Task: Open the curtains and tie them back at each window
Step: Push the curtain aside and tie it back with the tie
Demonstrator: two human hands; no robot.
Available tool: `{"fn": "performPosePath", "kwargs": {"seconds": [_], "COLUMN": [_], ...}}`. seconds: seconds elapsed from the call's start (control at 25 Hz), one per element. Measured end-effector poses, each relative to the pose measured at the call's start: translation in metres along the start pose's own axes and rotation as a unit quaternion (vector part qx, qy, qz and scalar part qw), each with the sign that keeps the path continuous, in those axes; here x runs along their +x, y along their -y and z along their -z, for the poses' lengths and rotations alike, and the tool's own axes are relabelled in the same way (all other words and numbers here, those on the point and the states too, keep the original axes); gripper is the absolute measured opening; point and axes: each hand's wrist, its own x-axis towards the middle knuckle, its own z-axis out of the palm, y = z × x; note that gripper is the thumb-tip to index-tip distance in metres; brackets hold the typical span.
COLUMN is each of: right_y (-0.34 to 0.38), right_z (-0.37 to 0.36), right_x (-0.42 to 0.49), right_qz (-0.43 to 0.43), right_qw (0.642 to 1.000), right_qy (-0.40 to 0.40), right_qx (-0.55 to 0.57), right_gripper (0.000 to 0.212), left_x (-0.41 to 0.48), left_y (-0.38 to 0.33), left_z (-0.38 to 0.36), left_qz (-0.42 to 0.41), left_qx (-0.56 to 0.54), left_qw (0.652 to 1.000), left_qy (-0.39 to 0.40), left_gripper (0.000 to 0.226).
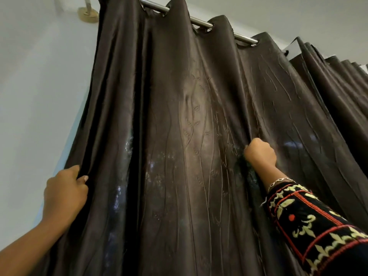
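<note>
Pale wall (39,76) flanks a dark curtain (189,116) hung below the rod (201,21). Fingers (75,172) of the left hand (65,193) curl round its outer edge; the right hand (259,153) fists a fold beneath the rod's middle. It hangs spread, seemingly untied: opening barely begun, tying remains.

Your curtain (199,136) is dark brown, embossed with wavy stems and leaves. At 12 o'clock the rod (246,38) is silver; at 11, a brass-gold bracket (87,14) on the pale grey wall (39,96). At 4 o'clock your sleeve (318,226) is black with red lines and cream-yellow floral embroidery
</note>
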Motion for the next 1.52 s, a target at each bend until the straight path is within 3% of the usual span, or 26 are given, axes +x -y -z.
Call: {"fn": "performPosePath", "kwargs": {"seconds": [0.12, 0.32, 0.72, 0.92, 1.0, 1.08, 1.16, 1.24, 1.36, 1.44, 1.52], "right_y": [0.015, 0.069, 0.198, 0.157, 0.132, 0.104, 0.075, 0.042, -0.004, -0.029, -0.044], "right_z": [-0.014, -0.034, -0.046, -0.035, -0.030, -0.021, -0.011, -0.001, 0.010, 0.016, 0.023], "right_x": [-0.016, -0.048, -0.121, -0.105, -0.100, -0.092, -0.074, -0.053, -0.030, -0.017, -0.007], "right_qz": [0.075, 0.160, 0.276, 0.272, 0.266, 0.248, 0.222, 0.196, 0.118, 0.046, -0.022], "right_qw": [0.996, 0.984, 0.958, 0.960, 0.956, 0.954, 0.955, 0.967, 0.980, 0.988, 0.995], "right_qy": [-0.035, -0.073, 0.006, 0.026, 0.034, -0.003, -0.066, -0.127, -0.161, -0.141, -0.089], "right_qx": [-0.031, -0.015, 0.078, 0.068, 0.117, 0.167, 0.183, 0.105, -0.022, -0.054, -0.037], "right_gripper": [0.025, 0.049, 0.048, 0.040, 0.053, 0.062, 0.052, 0.043, 0.057, 0.074, 0.078], "left_x": [-0.004, -0.007, -0.007, -0.010, -0.012, -0.012, -0.013, -0.015, -0.018, -0.019, -0.018], "left_y": [0.000, 0.000, 0.008, -0.001, -0.001, -0.001, -0.003, -0.006, -0.011, -0.013, -0.012], "left_z": [-0.002, -0.003, 0.005, -0.001, -0.006, -0.010, -0.013, -0.015, -0.017, -0.017, -0.016], "left_qz": [-0.007, -0.008, -0.019, -0.036, -0.033, -0.027, -0.018, -0.014, -0.011, -0.010, -0.007], "left_qx": [-0.002, -0.021, -0.046, -0.060, -0.061, -0.060, -0.039, -0.030, -0.025, -0.022, -0.017], "left_qw": [1.000, 1.000, 0.999, 0.998, 0.998, 0.998, 0.999, 0.999, 0.999, 0.999, 1.000], "left_qy": [0.000, -0.011, -0.001, -0.003, 0.005, 0.010, 0.015, 0.020, 0.024, 0.024, 0.018], "left_gripper": [0.020, 0.036, 0.048, 0.047, 0.037, 0.014, 0.012, 0.011, 0.011, 0.012, 0.013]}}
